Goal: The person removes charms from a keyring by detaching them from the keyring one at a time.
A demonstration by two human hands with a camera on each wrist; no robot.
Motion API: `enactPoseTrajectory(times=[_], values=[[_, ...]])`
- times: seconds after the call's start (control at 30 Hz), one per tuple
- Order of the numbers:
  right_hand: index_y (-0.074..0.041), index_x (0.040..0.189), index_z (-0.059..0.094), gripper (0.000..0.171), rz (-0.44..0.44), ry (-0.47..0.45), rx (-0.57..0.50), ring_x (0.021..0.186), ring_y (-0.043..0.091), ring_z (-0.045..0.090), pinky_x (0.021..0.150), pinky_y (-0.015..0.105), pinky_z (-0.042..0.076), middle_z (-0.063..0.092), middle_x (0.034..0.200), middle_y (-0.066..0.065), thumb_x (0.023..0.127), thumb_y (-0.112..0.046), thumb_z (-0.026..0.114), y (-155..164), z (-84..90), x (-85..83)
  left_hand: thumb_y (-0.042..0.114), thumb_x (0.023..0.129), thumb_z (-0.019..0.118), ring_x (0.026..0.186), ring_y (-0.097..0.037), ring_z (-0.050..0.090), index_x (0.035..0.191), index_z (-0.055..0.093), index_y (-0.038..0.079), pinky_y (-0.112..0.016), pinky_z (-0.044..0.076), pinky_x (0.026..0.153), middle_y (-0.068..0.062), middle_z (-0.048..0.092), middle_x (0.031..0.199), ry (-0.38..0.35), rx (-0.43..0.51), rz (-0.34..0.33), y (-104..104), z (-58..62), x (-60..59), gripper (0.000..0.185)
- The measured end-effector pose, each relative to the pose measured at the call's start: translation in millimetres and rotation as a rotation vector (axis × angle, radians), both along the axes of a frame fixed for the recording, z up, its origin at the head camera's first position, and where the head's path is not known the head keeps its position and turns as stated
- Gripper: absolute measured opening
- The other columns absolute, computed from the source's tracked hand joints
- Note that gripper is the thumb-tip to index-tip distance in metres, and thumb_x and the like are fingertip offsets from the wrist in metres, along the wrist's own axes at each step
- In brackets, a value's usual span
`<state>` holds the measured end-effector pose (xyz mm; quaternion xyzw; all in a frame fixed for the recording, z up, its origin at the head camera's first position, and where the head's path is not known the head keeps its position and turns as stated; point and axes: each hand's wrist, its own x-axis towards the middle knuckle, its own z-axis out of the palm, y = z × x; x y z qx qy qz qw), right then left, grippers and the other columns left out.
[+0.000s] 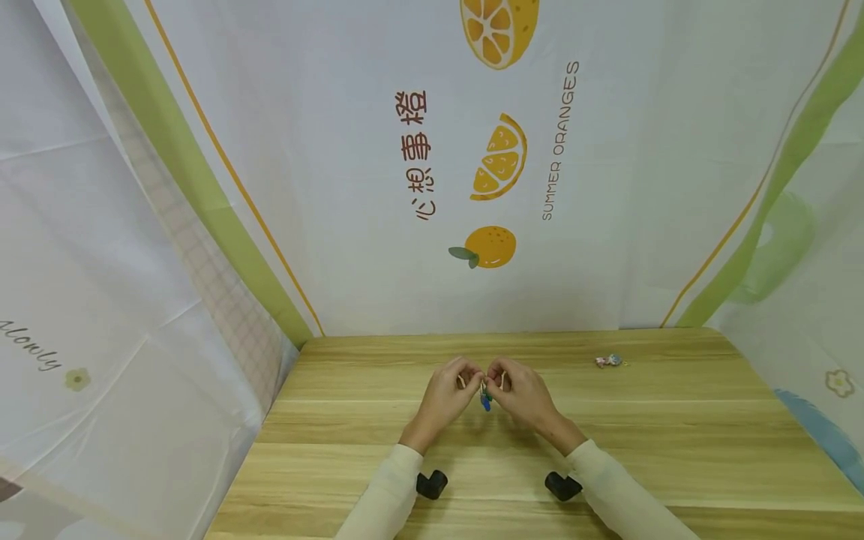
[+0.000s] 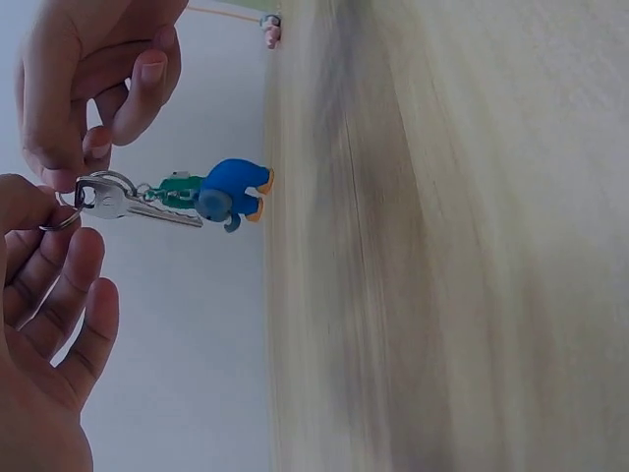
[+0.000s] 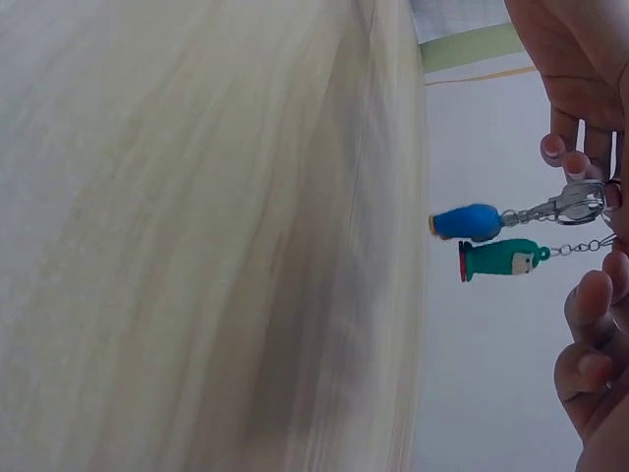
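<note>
Both hands are raised over the table. My left hand point(image 1: 445, 391) pinches a metal split ring point(image 2: 61, 220) between thumb and finger. Facing it, my right hand point(image 1: 525, 391) pinches at the same ring, its fingertips almost touching the left ones. From the ring hang a silver key point(image 2: 108, 200), a blue elephant figure point(image 2: 236, 185) with orange feet, and a green figure point(image 3: 501, 258) with a small pale face, the figures on short chains. In the head view the hands partly cover this bunch, with mostly the blue figure point(image 1: 485, 403) showing below them.
A small figure charm point(image 1: 610, 361), pinkish and grey, lies toward the back right of the wooden table point(image 1: 675, 435). White cloth printed with oranges point(image 1: 490, 247) hangs behind the table. Black camera mounts point(image 1: 432, 485) sit under both wrists.
</note>
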<state>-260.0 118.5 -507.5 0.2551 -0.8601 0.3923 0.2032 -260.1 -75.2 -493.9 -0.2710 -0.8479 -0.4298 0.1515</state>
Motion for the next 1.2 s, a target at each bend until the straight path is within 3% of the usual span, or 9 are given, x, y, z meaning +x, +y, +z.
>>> enactPoseTrajectory(times=[0.3,0.47,0.7,1.2], values=[[-0.017,0.089,0.065,0.016,-0.025,0.006,0.01,0.06,-0.003,0.041,0.053,0.02,0.038,0.057,0.073,-0.01,0.092,-0.006,0.076,0.6,-0.9,0.0,0.014,0.105,0.07,0.078,-0.015,0.063,0.104,0.075,0.009,-0.019,0.052,0.066,-0.003,0.071,0.091,-0.037,-0.002,0.004,2.7,-0.9,1.1,0.007],[-0.017,0.088,0.065,0.016,-0.025,0.016,0.013,0.06,-0.004,0.04,0.053,0.019,0.038,0.058,0.073,-0.009,0.09,-0.005,0.076,0.8,-0.7,0.5,0.014,0.105,0.069,0.078,-0.012,0.061,0.104,0.075,0.009,-0.019,0.052,0.068,-0.003,0.07,0.09,-0.053,-0.025,0.007,3.0,1.0,1.8,0.008],[-0.016,0.088,0.064,0.016,-0.017,0.025,0.027,0.06,-0.004,0.04,0.054,0.019,0.039,0.058,0.072,-0.009,0.09,-0.005,0.075,0.6,-0.6,0.8,0.014,0.105,0.068,0.076,-0.005,0.059,0.103,0.076,0.01,-0.019,0.052,0.067,-0.002,0.07,0.088,-0.022,-0.049,0.011,2.9,0.3,2.3,0.009],[-0.016,0.087,0.065,0.014,0.011,-0.039,0.002,0.062,-0.003,0.044,0.056,0.02,0.043,0.06,0.074,-0.01,0.092,-0.005,0.073,1.1,1.7,1.3,0.014,0.104,0.07,0.074,-0.007,0.06,0.102,0.076,0.009,-0.018,0.051,0.064,-0.002,0.07,0.087,0.017,-0.071,0.038,3.0,-0.4,1.7,0.008]])
